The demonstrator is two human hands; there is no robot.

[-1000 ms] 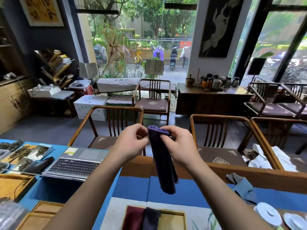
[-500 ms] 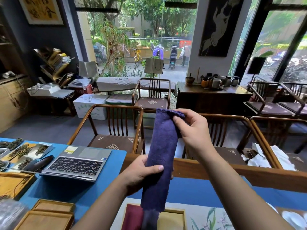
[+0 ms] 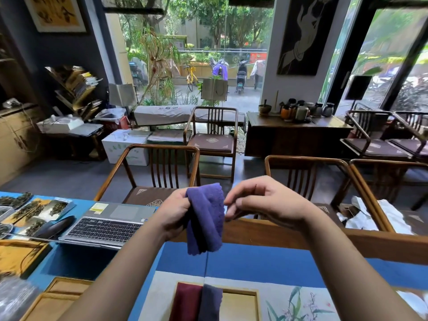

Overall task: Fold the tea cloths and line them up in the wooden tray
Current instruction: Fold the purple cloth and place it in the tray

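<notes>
Left hand [image 3: 172, 213] grips the purple cloth [image 3: 205, 218] at its folded top edge; the cloth hangs doubled, long axis vertical, free ends pointing down. Right hand [image 3: 266, 202], fingers curled, sits just beside the cloth's right edge; whether it pinches the cloth cannot be told. Below the hands, the wooden tray [image 3: 240, 304] holds 2 folded cloths: red cloth [image 3: 186, 302], dark cloth [image 3: 210, 304].

We are seeing two folded cloths [image 3: 198, 304] lying side by side in the tray [image 3: 240, 304] at the bottom middle, and a laptop [image 3: 104, 225] sitting at middle left.
</notes>
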